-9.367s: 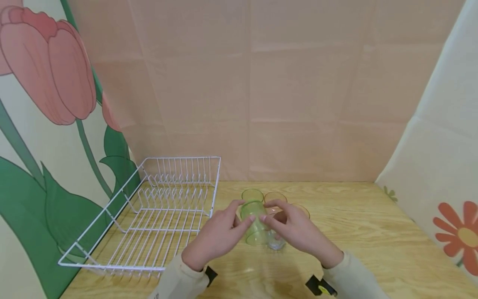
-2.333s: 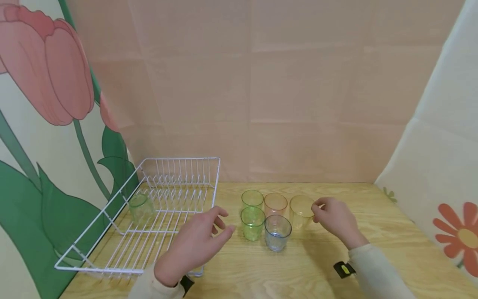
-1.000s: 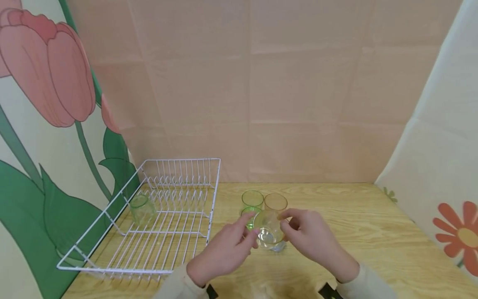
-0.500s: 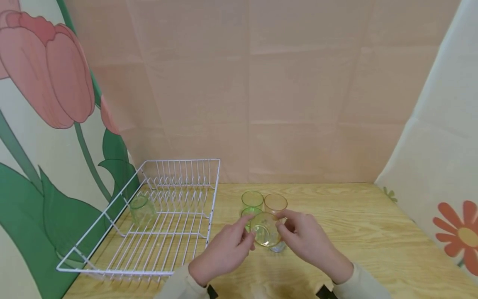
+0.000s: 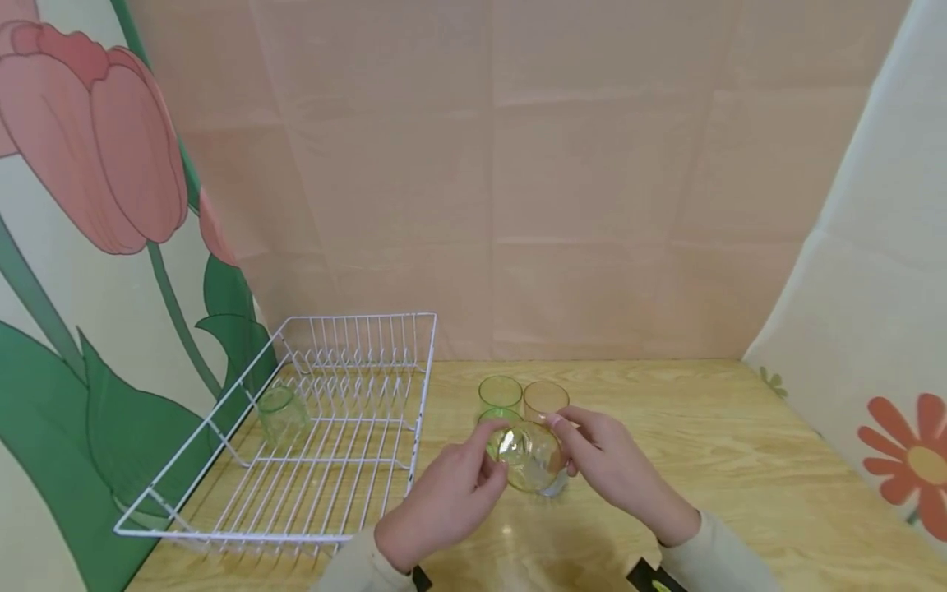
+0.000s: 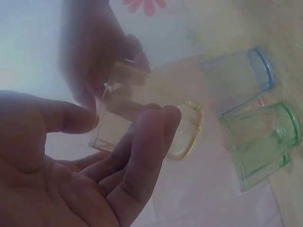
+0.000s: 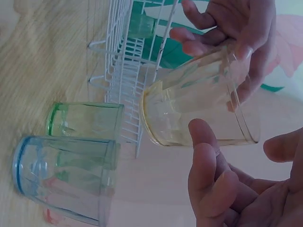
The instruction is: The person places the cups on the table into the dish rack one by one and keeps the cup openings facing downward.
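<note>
A clear yellow drinking glass (image 5: pixel 529 462) is held up off the table between both hands, its mouth tilted toward the head camera. My left hand (image 5: pixel 453 490) pinches its left side, thumb by the rim and fingers along the wall, as the left wrist view shows. On the other side my right hand (image 5: pixel 616 462) holds it near the rim; its fingertips overlap the wall in the right wrist view. Beyond and below stand a blue glass (image 7: pixel 61 175), mostly hidden in the head view, a front green glass (image 5: pixel 490 449), a back green glass (image 5: pixel 501 395) and an orange-pink glass (image 5: pixel 546 400).
A white wire dish rack (image 5: pixel 237 537) stands on the left of the wood-patterned table (image 5: pixel 710 460). Inside it, near the left side, sits a pale green glass (image 5: pixel 284 423). A pinkish cloth (image 5: pixel 592 205) hangs behind, with flower-printed sheets at both sides.
Earlier a green glass was in the hands; a pale green one then appeared in the rack. The right hand took the yellow glass from the right of the group; both hands now turn it slightly.
</note>
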The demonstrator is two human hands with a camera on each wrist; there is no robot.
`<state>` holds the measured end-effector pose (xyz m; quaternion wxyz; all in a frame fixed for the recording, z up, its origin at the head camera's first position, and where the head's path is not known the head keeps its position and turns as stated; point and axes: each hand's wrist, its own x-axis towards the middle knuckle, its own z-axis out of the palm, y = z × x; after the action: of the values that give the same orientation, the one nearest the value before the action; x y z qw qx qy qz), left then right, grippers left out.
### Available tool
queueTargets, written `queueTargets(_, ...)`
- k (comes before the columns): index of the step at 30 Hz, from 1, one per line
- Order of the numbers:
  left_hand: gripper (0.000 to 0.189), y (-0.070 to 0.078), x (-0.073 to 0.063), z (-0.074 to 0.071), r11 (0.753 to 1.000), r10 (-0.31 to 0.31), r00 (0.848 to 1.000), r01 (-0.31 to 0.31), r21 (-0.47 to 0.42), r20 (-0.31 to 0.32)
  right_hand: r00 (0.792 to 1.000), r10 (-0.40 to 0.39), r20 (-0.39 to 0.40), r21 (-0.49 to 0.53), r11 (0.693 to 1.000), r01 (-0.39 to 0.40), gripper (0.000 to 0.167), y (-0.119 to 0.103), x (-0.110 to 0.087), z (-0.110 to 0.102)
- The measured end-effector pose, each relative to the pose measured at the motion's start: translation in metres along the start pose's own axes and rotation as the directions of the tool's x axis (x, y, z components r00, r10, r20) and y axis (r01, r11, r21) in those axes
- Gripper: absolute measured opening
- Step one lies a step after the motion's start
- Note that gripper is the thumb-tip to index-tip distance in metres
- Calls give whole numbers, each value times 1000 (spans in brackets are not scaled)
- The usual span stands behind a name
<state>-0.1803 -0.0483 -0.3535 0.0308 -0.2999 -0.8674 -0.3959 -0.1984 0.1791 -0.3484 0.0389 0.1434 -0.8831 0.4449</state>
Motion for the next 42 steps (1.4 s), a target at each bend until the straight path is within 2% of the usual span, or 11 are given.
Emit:
queueTargets(7, 49, -2, -2, 2, 996, 77, 996, -78, 33, 50, 992, 83, 101, 71, 993, -90, 50, 12, 6, -3)
queueTargets(12, 52, -3, -1, 3, 995, 71, 994, -76, 63, 78, 986, 104, 131, 82, 990, -115, 55, 16, 9, -1)
queueTargets(19, 52, -4, -3, 5, 993, 76, 992, -84, 79, 96, 983, 81, 164, 21, 996, -85, 55, 15, 7, -1)
queueTargets(22, 50, -4, -4, 5, 996, 57, 993, -63, 64, 100, 983, 74, 168, 10, 997, -77, 55, 15, 6, -1)
queueTargets(29, 62, -2, -3, 4, 998, -58, 994, 57, 12, 92, 981, 73, 178, 7, 997, -75, 52, 14, 5, -1)
queueTargets(34, 68, -3, -2, 6, 996, -74, 996, 71, 46, 54, 980, 69, 185, 7, 997, -71, 49, 13, 5, 0)
queueTargets(42, 65, -5, -1, 9, 994, -95, 994, 91, 66, 45, 977, 43, 207, -6, 999, -42, 48, 15, 5, 0)
